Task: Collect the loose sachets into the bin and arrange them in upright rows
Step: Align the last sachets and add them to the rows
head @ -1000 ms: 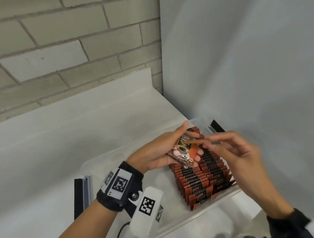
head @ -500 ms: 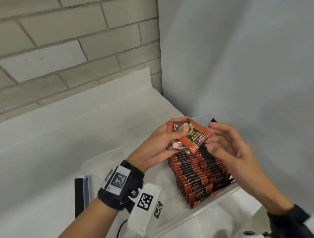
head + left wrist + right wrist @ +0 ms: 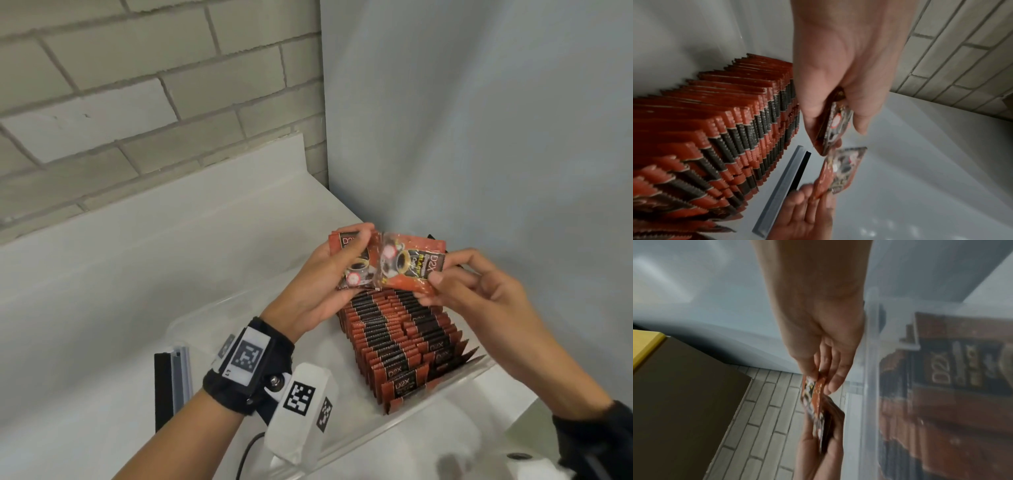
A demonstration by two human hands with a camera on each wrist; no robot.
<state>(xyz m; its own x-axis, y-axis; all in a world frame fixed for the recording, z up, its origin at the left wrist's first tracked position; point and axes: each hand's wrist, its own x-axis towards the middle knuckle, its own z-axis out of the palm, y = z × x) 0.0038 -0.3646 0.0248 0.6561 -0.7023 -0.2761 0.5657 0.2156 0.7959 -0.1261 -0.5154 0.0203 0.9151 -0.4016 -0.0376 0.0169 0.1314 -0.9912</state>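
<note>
- Left hand (image 3: 329, 274) gripped a small stack of sachets (image 3: 352, 263) above the far end of the clear bin (image 3: 455, 383), thumb across the top sachet.
- Right hand (image 3: 479, 291) pinched a single sachet (image 3: 414, 265) by its end; half a second earlier that sachet had lain on the stack, and it was now drawn off to the right, its near edge touching or overlapping the stack.
- Inside the bin, two upright rows of sachets (image 3: 400, 339) stood packed along the right wall.
- Judgement: the separated sachet was ready to go into a row; the left hand's stack remained to be placed.
</note>
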